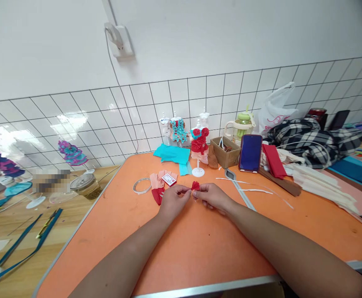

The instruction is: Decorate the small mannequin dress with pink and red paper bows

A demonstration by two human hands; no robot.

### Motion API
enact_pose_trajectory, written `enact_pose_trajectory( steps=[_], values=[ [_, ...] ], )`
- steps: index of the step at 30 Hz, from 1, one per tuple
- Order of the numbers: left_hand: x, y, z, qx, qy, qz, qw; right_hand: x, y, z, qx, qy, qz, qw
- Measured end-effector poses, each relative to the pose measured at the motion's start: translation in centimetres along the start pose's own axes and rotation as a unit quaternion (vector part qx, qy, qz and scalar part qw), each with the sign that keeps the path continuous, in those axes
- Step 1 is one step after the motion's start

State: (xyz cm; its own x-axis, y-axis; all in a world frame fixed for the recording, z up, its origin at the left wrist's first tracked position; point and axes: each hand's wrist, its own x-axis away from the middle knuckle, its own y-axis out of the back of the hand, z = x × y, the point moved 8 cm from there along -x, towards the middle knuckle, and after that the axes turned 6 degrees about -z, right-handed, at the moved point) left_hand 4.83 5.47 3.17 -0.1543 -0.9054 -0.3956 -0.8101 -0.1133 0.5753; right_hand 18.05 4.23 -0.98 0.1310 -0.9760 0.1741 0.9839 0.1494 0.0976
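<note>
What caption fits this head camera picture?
Left hand and right hand pinch a small red paper rosette above an orange table.

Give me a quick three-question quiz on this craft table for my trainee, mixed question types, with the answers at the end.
1. True or false: the left hand and the right hand both pinch the red paper piece.
2. What stands just right of the cardboard box? A) a phone B) a kettle C) a lamp
3. Fill in: the teal paper lies on the ___ table.
Key: 1 true; 2 A; 3 orange.
</note>
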Motion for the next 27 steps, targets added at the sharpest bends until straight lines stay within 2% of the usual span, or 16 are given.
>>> enact_pose_trajectory(
  steps=[9, 18, 24, 27],
  values=[
    [0.3, -0.1, -0.7, -0.006, -0.034, 0.011, 0.999, 0.0, 0.0, 0.4, 0.01, 0.014, -0.042, 0.999],
    [0.2, -0.2, -1.1, 0.059, -0.05, 0.08, 0.994, -0.7, -0.1, -0.1, 0.007, 0.049, -0.051, 0.997],
    [-0.1, 0.2, 0.0, 0.079, 0.012, 0.027, 0.996, -0.3, 0.1, 0.9, 0.082, 0.093, -0.07, 0.99],
    [-0.2, 0.4, 0.2, 0.075, 0.031, 0.01, 0.997, -0.2, 0.2, 1.4, 0.121, 0.108, -0.053, 0.985]
  ],
)
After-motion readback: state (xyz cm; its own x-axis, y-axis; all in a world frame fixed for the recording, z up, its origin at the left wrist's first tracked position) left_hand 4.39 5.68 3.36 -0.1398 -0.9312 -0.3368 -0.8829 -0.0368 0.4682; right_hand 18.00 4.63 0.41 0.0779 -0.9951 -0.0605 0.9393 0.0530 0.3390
